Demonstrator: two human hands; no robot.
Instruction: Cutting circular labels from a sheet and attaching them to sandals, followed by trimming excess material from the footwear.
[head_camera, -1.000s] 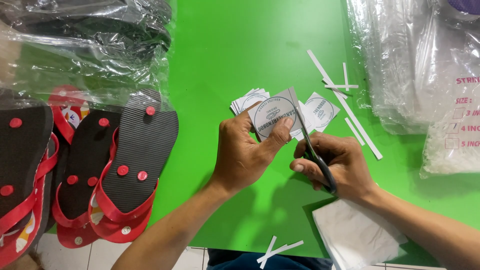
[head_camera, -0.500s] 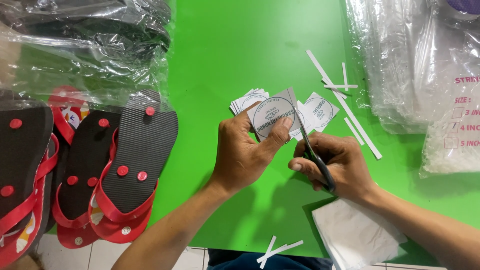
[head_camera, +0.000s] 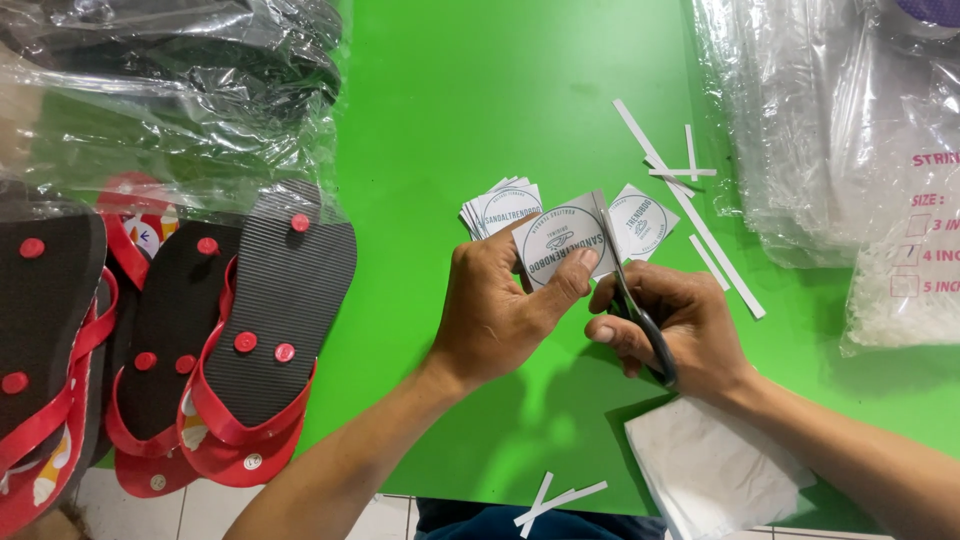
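- L hand (head_camera: 495, 315) pinches round-print label (head_camera: 562, 247); R hand (head_camera: 672, 325) grips scissors (head_camera: 640, 315), mid-trim.
- Done: cut labels stack (head_camera: 500, 207), offcut strips (head_camera: 690, 215) on green table (head_camera: 480, 100).
- Left: this label's edges.

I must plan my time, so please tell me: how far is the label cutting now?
Done: a small stack of cut labels and paper strips lie on the green table. In hand: the left hand holds one label while the right hand cuts its edge with scissors. How many remain cannot be told.
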